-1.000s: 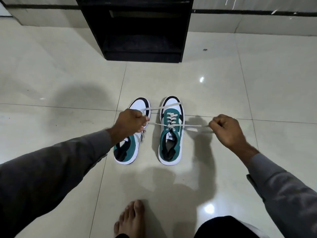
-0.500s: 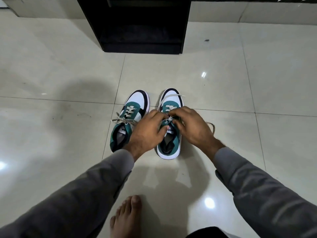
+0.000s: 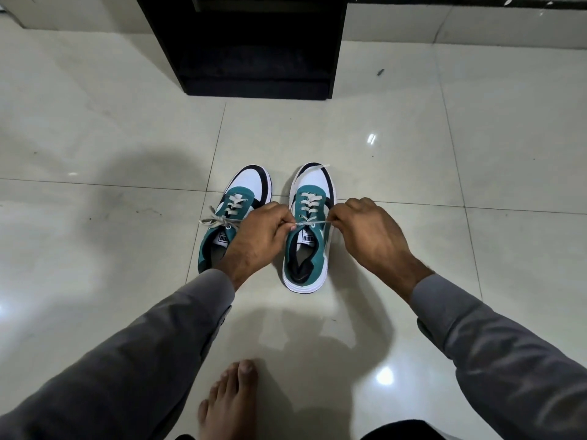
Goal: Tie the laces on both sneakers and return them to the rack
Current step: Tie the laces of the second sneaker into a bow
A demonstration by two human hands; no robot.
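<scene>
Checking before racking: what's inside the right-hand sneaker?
The right-hand sneaker shows a dark lining, a white tongue label and nothing else. Its toe end is hidden under the tongue.

Glossy pale floor tiles (image 3: pixel 349 138) with dark grout lines fill the frame, mirroring bright ceiling-light spots at lower right, while a pale wall base (image 3: pixel 460 23) with a dark strip crosses the top.

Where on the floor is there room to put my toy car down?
Bare tile lies left of the left sneaker, right of the right hand, and between the sneakers' toes and the black rack. It is crowded around the right sneaker, where both hands pull its lace, with the left hand between the two shoes.
</scene>
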